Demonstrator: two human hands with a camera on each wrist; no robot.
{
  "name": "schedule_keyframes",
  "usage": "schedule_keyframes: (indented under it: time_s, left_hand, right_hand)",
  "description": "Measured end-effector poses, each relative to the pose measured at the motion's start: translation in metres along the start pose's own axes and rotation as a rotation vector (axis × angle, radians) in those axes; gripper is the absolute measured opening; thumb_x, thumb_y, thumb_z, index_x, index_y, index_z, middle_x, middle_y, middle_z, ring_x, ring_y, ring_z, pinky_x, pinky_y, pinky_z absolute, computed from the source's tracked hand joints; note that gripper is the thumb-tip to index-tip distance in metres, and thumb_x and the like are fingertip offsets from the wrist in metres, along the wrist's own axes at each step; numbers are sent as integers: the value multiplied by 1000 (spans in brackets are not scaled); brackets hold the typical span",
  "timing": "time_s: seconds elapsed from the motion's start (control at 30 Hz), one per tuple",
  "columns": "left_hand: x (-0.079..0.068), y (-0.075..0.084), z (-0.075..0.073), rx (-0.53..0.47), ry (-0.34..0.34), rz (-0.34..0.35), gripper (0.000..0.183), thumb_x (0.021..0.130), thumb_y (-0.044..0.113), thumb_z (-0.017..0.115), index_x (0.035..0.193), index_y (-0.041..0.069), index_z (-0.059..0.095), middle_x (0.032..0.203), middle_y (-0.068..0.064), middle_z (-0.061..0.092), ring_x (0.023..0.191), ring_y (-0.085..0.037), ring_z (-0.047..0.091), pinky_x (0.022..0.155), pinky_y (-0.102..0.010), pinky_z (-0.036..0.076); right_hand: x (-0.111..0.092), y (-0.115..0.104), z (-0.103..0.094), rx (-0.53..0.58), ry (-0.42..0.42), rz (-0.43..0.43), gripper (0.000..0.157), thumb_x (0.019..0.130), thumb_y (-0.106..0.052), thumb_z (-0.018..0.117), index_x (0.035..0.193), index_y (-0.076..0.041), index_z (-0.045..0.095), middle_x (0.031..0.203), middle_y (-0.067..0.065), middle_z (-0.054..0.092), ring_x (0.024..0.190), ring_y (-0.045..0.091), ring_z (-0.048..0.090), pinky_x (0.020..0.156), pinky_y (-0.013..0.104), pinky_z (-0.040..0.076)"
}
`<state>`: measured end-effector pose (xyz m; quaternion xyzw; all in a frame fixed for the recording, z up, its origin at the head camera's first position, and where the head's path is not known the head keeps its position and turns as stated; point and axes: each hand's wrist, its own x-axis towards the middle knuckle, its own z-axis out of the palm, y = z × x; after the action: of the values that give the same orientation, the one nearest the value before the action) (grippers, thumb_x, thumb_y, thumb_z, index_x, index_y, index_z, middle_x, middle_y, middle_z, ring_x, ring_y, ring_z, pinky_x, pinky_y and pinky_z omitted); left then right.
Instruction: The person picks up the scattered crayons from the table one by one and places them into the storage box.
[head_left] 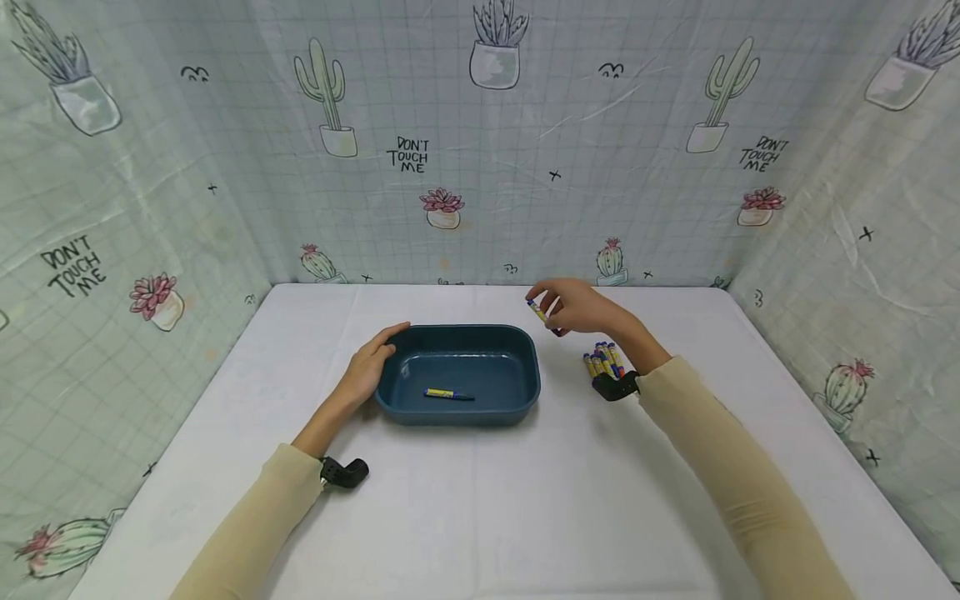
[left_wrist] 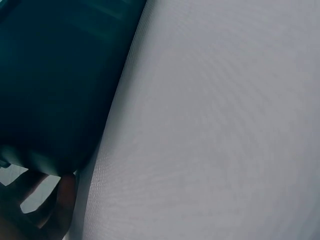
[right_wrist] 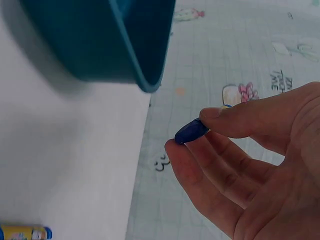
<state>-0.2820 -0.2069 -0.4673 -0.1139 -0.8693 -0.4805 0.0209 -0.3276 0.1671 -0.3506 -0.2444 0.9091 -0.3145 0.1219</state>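
A dark teal rectangular tray (head_left: 457,417) stands on the white table, with one yellow-and-blue marker (head_left: 448,394) lying inside. My left hand (head_left: 367,367) holds the tray's far left corner; in the left wrist view its fingers (left_wrist: 64,205) touch the tray wall (left_wrist: 55,100). Beyond the tray's far right corner, my right hand (head_left: 577,307) is raised and pinches another marker (head_left: 536,310) between thumb and fingers. The blue end of that marker (right_wrist: 191,131) shows in the right wrist view; the hand hides much of its barrel.
Several yellow-and-blue markers (head_left: 603,360) lie in a cluster right of the tray, partly covered by the right wrist's black camera (head_left: 615,386). A cactus-print cloth (head_left: 495,167) hangs behind and at both sides of the table (head_left: 480,508).
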Motion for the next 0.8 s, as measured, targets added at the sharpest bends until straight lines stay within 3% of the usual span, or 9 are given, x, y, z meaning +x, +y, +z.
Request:
schedule_keyframes:
  time_s: [0.8]
  left_hand:
    - [-1,2,1,-4,8,3,46,104,21,27,147,31,39,156,5,34,148,-24,23,119,-54,18]
  right_hand:
    - [46,-52,42,-77,-251,-155,45,88,1,57,129,-18,57,117,12,63,92,20,69,66,32,59]
